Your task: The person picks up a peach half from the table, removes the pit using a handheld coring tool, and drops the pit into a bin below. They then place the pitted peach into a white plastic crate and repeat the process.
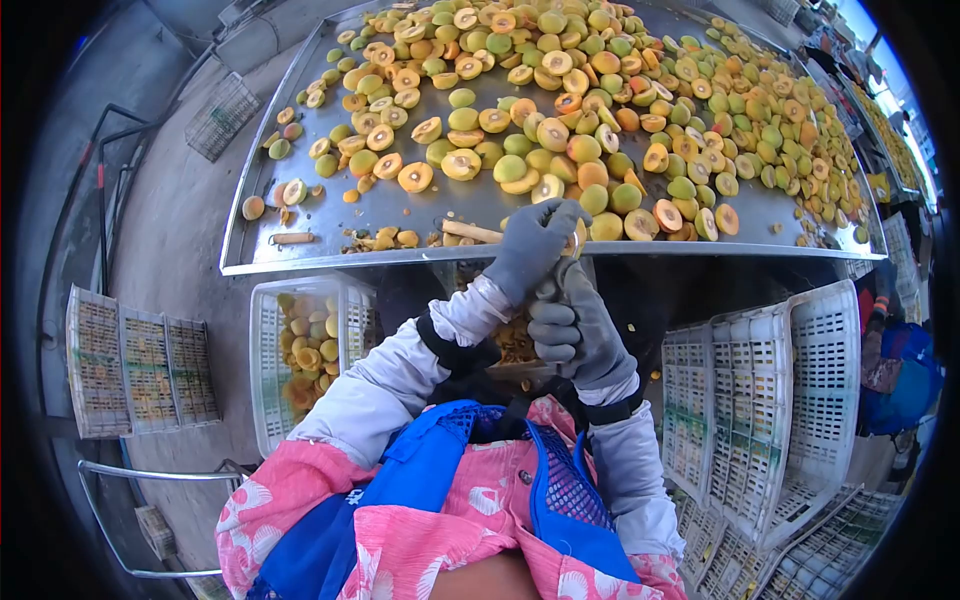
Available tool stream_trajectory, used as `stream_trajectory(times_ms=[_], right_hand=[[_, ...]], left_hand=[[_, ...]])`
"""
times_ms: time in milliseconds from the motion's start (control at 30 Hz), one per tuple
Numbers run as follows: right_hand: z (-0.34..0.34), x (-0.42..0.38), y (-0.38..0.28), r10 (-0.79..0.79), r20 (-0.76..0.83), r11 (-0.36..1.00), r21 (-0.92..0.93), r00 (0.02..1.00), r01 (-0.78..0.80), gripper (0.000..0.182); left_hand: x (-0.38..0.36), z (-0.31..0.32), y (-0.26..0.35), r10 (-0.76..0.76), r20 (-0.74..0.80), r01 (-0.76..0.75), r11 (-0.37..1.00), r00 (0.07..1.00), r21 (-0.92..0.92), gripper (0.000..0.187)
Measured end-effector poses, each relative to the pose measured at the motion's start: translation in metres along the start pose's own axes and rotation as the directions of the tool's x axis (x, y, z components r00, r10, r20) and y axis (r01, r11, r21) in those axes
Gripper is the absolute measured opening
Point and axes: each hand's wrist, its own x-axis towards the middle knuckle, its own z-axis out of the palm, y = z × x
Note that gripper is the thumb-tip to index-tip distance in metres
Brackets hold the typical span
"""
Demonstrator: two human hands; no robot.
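My left hand (538,250), in a grey glove, is closed around a halved yellow peach (574,240) just over the table's front edge. Directly below it, my right hand (574,325), also gloved, is curled into a fist with its thumb up against the fruit. I cannot tell what sits inside that fist. A wooden handle (470,231) shows left of my left hand, its right end hidden behind the glove. Many whole and halved peaches (461,164), some with pits showing, lie beyond on the metal table (330,256).
Another wooden stick (292,238) and fruit scraps (380,239) lie near the front edge. A white crate (262,350) of peach pieces stands below left. Plastic crates (760,410) stand at right, another (140,365) far left. A person in blue (903,380) is at far right.
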Motion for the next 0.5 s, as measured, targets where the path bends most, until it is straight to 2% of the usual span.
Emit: stream_trajectory(times_ms=[67,100,133,167,200,233,300,333,367,433,467,500], right_hand=[[-0.011,0.002,0.005,0.027,0.128,0.989,0.141,0.991,-0.045,0.041],[-0.015,0.004,0.007,0.025,0.125,0.988,0.146,0.992,-0.043,0.041],[-0.016,0.006,0.008,0.037,0.184,0.984,0.163,0.982,-0.067,0.041],[-0.017,0.008,0.009,0.046,0.244,0.98,0.175,0.969,-0.091,0.041],[-0.025,0.011,0.011,0.05,0.27,0.979,0.177,0.962,-0.1,0.042],[-0.03,0.012,0.016,0.044,0.262,0.978,0.186,0.964,-0.095,0.042],[-0.037,0.016,0.022,0.015,0.31,0.985,0.162,0.951,-0.068,0.041],[-0.036,0.018,0.025,0.032,0.33,0.983,0.161,0.943,-0.09,0.043],[-0.035,0.017,0.029,0.038,0.323,0.981,0.169,0.946,-0.097,0.043],[-0.029,0.015,0.037,-0.016,0.109,0.997,-0.069,0.994,0.024,0.043],[-0.031,0.017,0.041,-0.016,0.084,0.996,-0.082,0.996,0.023,0.045],[-0.032,0.016,0.042,-0.018,0.084,0.996,-0.082,0.996,0.025,0.045]], left_hand=[[-0.005,0.0,-0.003,-0.054,0.014,0.054,0.997,0.998,-0.058,0.032],[-0.007,-0.001,-0.006,-0.058,0.017,0.059,0.997,0.998,-0.059,0.032],[-0.014,-0.004,-0.001,-0.163,0.109,0.19,0.932,0.981,-0.308,0.032],[-0.017,-0.005,0.002,-0.237,0.22,0.319,0.79,0.946,-0.524,0.033],[-0.006,-0.008,-0.051,-0.194,0.171,0.253,0.851,0.966,-0.461,0.035],[-0.012,-0.007,-0.048,-0.202,0.18,0.264,0.847,0.963,-0.461,0.035],[-0.02,-0.007,-0.041,-0.252,0.226,0.337,0.647,0.941,-0.684,0.038],[-0.024,-0.009,-0.036,-0.331,0.223,0.391,0.637,0.917,-0.665,0.036],[-0.031,-0.012,-0.032,-0.342,0.221,0.398,0.63,0.913,-0.667,0.036],[-0.045,-0.02,-0.025,-0.452,0.207,0.446,0.523,0.867,-0.726,0.036],[-0.044,-0.02,-0.04,-0.395,0.133,0.349,0.547,0.909,-0.761,0.038],[-0.041,-0.023,-0.053,-0.394,0.135,0.35,0.547,0.909,-0.761,0.038]])
